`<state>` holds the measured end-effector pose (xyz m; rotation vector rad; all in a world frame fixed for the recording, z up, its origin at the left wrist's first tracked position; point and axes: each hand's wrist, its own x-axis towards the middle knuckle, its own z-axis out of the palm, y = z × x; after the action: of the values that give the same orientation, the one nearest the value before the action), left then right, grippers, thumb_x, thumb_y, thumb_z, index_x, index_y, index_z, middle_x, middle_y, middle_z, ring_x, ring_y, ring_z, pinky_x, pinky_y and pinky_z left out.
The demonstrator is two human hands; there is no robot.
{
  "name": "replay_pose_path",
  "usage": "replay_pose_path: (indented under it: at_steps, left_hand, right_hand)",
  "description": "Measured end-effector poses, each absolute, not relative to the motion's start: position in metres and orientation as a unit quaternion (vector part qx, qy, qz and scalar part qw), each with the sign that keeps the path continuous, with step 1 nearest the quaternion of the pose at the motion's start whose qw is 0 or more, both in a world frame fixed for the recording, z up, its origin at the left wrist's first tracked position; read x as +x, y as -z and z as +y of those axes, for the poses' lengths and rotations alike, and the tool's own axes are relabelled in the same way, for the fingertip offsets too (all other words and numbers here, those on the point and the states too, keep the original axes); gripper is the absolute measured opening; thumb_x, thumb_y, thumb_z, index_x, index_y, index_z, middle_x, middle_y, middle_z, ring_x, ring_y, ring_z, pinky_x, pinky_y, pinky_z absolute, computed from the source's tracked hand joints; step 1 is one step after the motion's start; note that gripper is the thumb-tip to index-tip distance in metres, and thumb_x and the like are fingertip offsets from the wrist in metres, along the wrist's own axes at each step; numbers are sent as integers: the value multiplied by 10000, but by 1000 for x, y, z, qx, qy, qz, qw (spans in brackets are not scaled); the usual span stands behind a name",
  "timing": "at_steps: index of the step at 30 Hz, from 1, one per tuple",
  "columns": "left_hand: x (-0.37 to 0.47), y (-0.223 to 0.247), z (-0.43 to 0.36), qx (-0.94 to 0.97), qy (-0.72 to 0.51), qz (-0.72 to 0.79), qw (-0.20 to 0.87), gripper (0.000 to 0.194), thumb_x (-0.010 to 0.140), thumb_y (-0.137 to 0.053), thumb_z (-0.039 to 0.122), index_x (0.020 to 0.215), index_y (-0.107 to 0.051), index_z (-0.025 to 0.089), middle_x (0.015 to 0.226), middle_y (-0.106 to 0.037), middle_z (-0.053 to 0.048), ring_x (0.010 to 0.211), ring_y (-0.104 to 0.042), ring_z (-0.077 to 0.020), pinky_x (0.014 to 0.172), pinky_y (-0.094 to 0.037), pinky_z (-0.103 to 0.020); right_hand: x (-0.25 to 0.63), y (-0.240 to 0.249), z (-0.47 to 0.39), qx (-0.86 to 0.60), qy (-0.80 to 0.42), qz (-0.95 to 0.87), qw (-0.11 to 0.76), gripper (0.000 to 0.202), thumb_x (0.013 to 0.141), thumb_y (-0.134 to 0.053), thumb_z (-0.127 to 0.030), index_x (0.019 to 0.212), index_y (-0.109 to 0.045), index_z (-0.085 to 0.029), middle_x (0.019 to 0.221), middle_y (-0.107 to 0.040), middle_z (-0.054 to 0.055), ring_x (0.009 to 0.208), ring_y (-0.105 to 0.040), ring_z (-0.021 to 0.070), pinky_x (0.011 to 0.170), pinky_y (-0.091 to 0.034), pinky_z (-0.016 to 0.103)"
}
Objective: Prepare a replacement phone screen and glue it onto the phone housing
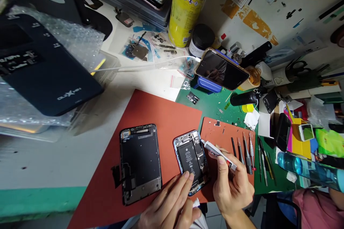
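Observation:
An opened phone body with a blue frame lies on the red-brown mat, its battery and circuit board exposed. My left hand rests two outstretched fingers on its lower part. Its thumb side is closed on a white tissue, partly hidden. A slim white-and-grey glue tube is gripped in my right hand, fingers wrapped round it. The tube's narrow tip points at the frame's upper right edge; whether it touches, I cannot tell. Left of the body, a detached phone screen lies inner side up.
Several screwdrivers and tweezers lie at the right. Behind the mat, another phone leans on a blue stand with a white cable attached. A dark box, yellow can and blue bottle stand or lie around.

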<state>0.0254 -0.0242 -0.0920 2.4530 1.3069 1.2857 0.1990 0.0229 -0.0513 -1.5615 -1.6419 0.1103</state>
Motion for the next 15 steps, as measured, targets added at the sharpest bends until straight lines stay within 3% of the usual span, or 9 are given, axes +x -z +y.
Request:
replay_pose_path:
  at_steps: [11,15]
  left_hand:
    - [28,97,-28,796,-436,416,52,319,1150,-491,205,913,-678,105,1124,-841,-235,1312,-743,-325,1053,-614,-421]
    - [28,94,-27,794,-435,421,53,322,1153,-485,207,927,-686,97,1105,-845,-232,1268,-768,-312,1042,-623,-415]
  right_hand:
    - [199,54,17,-620,-21,-655,431,315,962,-738,-12,1240,-779,-155,1088,-860,60,902,-864,208,834,-718,269]
    - [200,56,13,-614,-15,-659,434,344,951,-742,6,1248,-780,-163,1097,-858,59,915,-864,213,839,-724,285]
